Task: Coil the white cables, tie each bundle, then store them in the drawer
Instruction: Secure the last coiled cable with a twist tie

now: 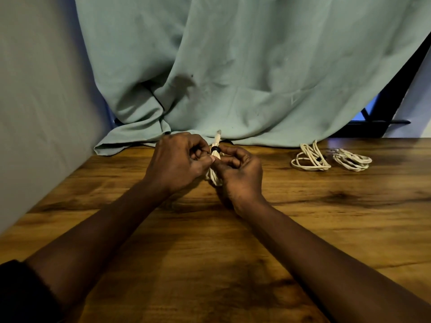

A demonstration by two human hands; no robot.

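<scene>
Forearms (93,241) cross the table (326,217), left hand (179,164) and right hand (238,176) together pinching a white cable bundle (216,142).

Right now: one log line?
step: tying | left hand: pinches tie | right hand: grips bundle | coils: on table, right side

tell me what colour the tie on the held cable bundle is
Black; the tie wraps the white bundle, seen in the head view.

This is looking like a room in a home: a curtain (233,66) is hanging across the top, draping onto a wooden table (326,217), and a dark window frame (402,89) is showing at upper right.
</scene>
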